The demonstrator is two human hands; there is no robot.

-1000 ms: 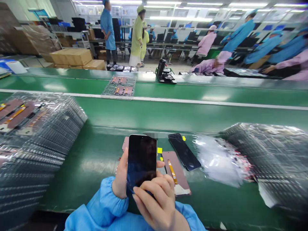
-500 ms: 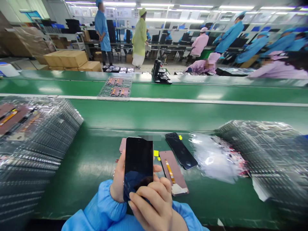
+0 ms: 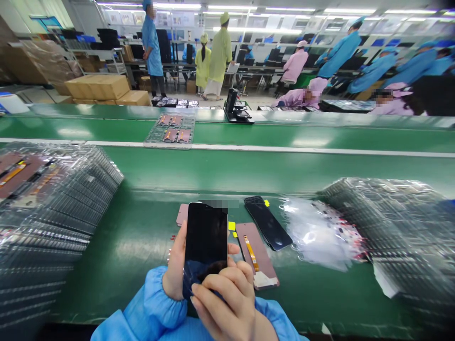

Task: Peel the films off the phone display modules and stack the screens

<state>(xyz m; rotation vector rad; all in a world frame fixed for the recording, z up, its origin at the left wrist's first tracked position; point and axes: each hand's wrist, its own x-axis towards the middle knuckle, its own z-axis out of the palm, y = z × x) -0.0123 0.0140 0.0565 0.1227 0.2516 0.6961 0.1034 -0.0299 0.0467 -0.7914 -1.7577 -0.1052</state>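
My left hand (image 3: 176, 265) holds a black phone screen panel (image 3: 206, 241) upright by its edges, glass side toward me. My right hand (image 3: 227, 303) has its fingers curled over the panel's lower end, touching the glass. Just right of it on the green bench lie a pinkish panel (image 3: 256, 255) back side up with an orange flex cable, and a black panel (image 3: 268, 222) face up. Another pinkish panel (image 3: 182, 214) shows partly behind the held one. Small yellow tabs (image 3: 231, 226) lie between them.
Tall stacks of clear plastic trays stand at left (image 3: 53, 213) and right (image 3: 391, 222). A heap of clear film (image 3: 320, 234) lies beside the right stack. A tray with panels (image 3: 172, 129) sits on the green conveyor (image 3: 284, 137). Workers in blue, pink and yellow coats are beyond.
The view dropped slightly at first. My hands and the held panel stay almost still. The person in yellow far behind has walked to the right.
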